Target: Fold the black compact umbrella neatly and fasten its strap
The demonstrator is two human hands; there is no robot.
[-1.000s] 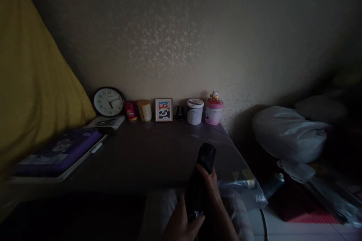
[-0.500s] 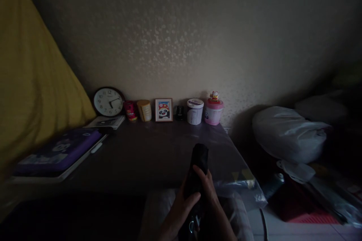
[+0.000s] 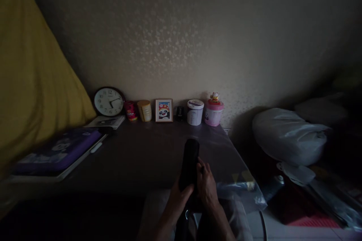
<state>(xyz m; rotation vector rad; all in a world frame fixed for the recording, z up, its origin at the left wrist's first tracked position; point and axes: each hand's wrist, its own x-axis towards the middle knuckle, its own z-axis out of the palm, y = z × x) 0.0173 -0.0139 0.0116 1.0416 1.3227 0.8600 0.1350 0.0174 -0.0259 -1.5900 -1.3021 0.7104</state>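
Note:
A black folded umbrella [image 3: 190,160], a dark roll in this dim light, stands tilted up over the near edge of the table. My left hand [image 3: 178,199] is closed around its lower part, thumb across the front. On its right side my right hand [image 3: 207,186] is closed, fingers bent against the cloth, with a small dark bit, perhaps the strap, between the fingertips. Below the hands, a shiny curved piece [image 3: 186,214] catches the light at the umbrella's lower end. The palms and the far-side fingers are hidden.
Along the wall stand a clock [image 3: 109,101], a red can [image 3: 131,111], a yellow tin [image 3: 144,111], a framed panda picture [image 3: 164,110] and two tubs [image 3: 195,113]. A purple case [image 3: 59,150] lies left. White bags [image 3: 288,135] and a red basket [image 3: 308,211] are at right.
The umbrella has shifted slightly left and stands more upright. My right hand has moved from across its front to its right side; my left hand still grips the lower part.

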